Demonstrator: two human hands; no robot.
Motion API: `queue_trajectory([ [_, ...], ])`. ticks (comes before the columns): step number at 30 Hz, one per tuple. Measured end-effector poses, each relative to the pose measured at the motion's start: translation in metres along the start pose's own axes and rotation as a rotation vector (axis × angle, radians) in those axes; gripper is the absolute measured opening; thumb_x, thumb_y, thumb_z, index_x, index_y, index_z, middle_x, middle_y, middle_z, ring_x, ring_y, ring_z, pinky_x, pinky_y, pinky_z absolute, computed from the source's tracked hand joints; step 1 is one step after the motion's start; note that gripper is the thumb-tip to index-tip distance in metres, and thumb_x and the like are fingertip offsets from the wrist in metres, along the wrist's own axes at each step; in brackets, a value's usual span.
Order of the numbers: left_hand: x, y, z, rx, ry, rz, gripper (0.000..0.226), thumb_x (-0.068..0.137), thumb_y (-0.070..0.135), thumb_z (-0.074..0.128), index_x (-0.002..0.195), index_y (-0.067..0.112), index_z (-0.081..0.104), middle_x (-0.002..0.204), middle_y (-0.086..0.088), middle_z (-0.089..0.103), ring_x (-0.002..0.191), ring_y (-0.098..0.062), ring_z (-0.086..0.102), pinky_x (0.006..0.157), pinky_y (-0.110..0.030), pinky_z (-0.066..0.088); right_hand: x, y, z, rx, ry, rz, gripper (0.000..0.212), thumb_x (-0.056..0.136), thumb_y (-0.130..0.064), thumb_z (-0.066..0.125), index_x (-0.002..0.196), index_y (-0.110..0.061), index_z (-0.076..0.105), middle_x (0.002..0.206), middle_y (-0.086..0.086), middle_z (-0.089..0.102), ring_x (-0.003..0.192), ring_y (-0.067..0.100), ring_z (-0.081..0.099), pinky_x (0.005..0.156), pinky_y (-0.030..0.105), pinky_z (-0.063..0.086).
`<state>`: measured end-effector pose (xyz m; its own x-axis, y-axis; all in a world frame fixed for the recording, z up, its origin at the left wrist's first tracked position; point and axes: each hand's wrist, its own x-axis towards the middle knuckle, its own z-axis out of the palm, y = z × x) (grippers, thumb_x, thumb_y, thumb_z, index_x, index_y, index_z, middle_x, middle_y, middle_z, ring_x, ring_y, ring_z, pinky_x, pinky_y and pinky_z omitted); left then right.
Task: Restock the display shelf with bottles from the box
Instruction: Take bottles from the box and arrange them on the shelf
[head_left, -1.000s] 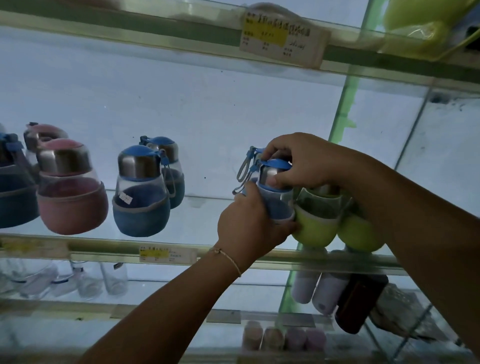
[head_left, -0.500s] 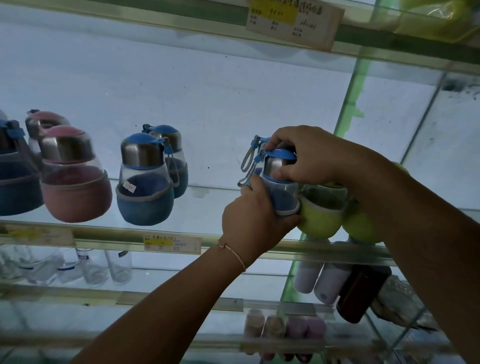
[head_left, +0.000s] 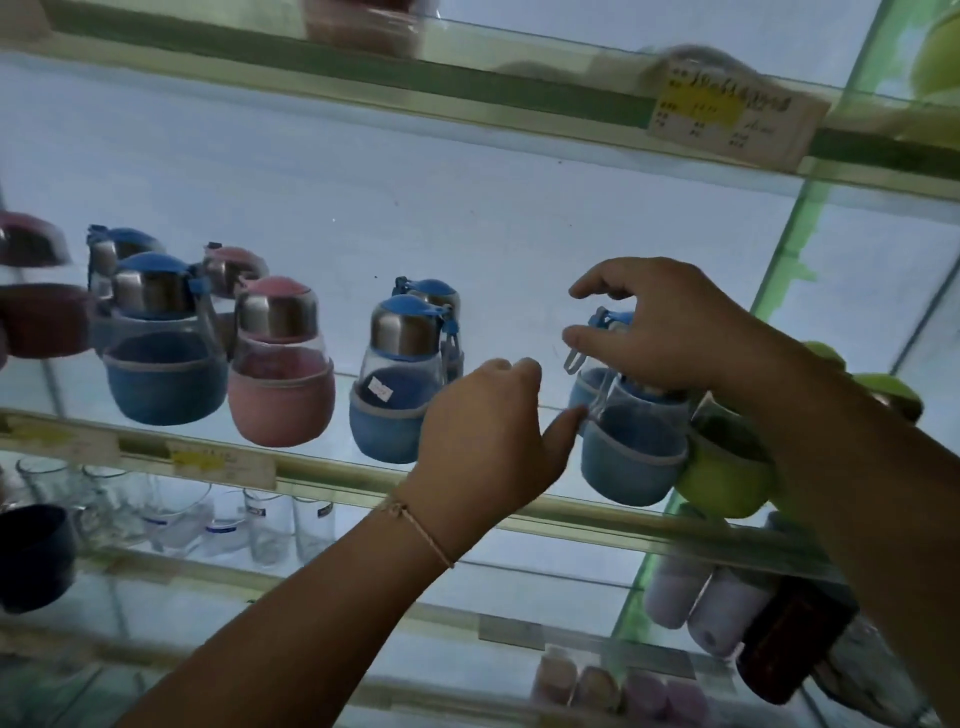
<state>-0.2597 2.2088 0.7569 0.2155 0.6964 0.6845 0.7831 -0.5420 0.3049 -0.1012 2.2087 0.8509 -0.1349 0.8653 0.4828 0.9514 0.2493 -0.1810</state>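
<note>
A small blue bottle (head_left: 629, 457) with a blue sleeve, steel neck and blue lid stands near the front of the glass display shelf (head_left: 571, 521), right of centre. My right hand (head_left: 670, 325) hovers over its lid with thumb and forefinger spread apart; the strap loop shows under the thumb. My left hand (head_left: 485, 441) is just left of the bottle, fingers loosely curled, thumb tip at the sleeve. A second blue bottle stands partly hidden behind it. The box is out of view.
To the left stand more bottles: blue (head_left: 397, 384), pink (head_left: 280, 374), blue (head_left: 163, 358). Green bottles (head_left: 727, 470) press against the right side. A price tag (head_left: 730, 119) hangs from the shelf above. Glasses (head_left: 260, 522) and tumblers (head_left: 698, 597) fill lower shelves.
Both hands have loosened from the blue bottle, which now stands on the shelf. My left hand has slid left off its body, my right hand's fingers have spread. The view has shifted left.
</note>
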Motion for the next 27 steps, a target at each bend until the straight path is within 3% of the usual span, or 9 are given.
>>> queue_trajectory([
  [3,0.000,-0.021,-0.023,-0.015,0.098,-0.026,0.043,0.091,0.055,0.053,0.109,0.018,0.062,0.100,0.000,0.067,0.082,-0.015,0.063,0.069,-0.027,0.053,0.013,-0.024,0.010,0.015,-0.031,-0.030,0.046,0.089,-0.045,0.069,0.132,-0.032,0.058,0.139,-0.009,0.056,0.125,0.011,0.051,0.090,0.025,0.037],
  [8,-0.002,-0.057,-0.047,-0.009,0.108,-0.042,0.032,0.091,0.049,0.056,0.100,0.018,0.061,0.094,0.001,0.065,0.074,-0.014,0.057,0.063,-0.027,0.048,0.042,-0.062,0.031,0.003,-0.059,-0.071,0.046,0.088,-0.047,0.069,0.131,-0.034,0.058,0.137,-0.008,0.057,0.121,0.013,0.054,0.086,0.026,0.042],
  [12,0.001,-0.088,-0.071,-0.026,0.146,-0.045,0.033,0.090,0.048,0.056,0.106,0.020,0.063,0.097,0.000,0.065,0.077,-0.015,0.060,0.066,-0.032,0.054,0.068,-0.097,0.038,0.016,-0.065,-0.133,0.045,0.087,-0.047,0.070,0.128,-0.033,0.060,0.133,-0.007,0.060,0.117,0.012,0.055,0.088,0.026,0.043],
  [17,0.010,-0.130,-0.103,0.024,0.194,-0.093,0.043,0.092,0.053,0.053,0.119,0.020,0.060,0.106,0.002,0.065,0.082,-0.012,0.058,0.071,-0.024,0.049,0.096,-0.152,0.048,0.011,-0.054,-0.232,0.044,0.089,-0.047,0.068,0.129,-0.032,0.060,0.134,-0.007,0.061,0.119,0.013,0.057,0.093,0.027,0.043],
  [23,0.010,-0.192,-0.140,0.039,0.253,-0.154,0.039,0.091,0.050,0.054,0.111,0.019,0.061,0.104,-0.001,0.065,0.084,-0.017,0.062,0.074,-0.033,0.055,0.129,-0.215,0.071,0.002,-0.083,-0.306,0.042,0.089,-0.047,0.067,0.128,-0.031,0.061,0.132,-0.007,0.061,0.119,0.012,0.057,0.090,0.026,0.042],
  [27,0.008,-0.237,-0.152,0.055,0.273,-0.200,0.043,0.090,0.051,0.055,0.119,0.019,0.059,0.114,-0.001,0.065,0.091,-0.016,0.062,0.081,-0.029,0.054,0.152,-0.254,0.088,-0.018,-0.112,-0.337,0.041,0.088,-0.048,0.068,0.124,-0.032,0.063,0.129,-0.006,0.063,0.116,0.013,0.059,0.096,0.031,0.047],
])
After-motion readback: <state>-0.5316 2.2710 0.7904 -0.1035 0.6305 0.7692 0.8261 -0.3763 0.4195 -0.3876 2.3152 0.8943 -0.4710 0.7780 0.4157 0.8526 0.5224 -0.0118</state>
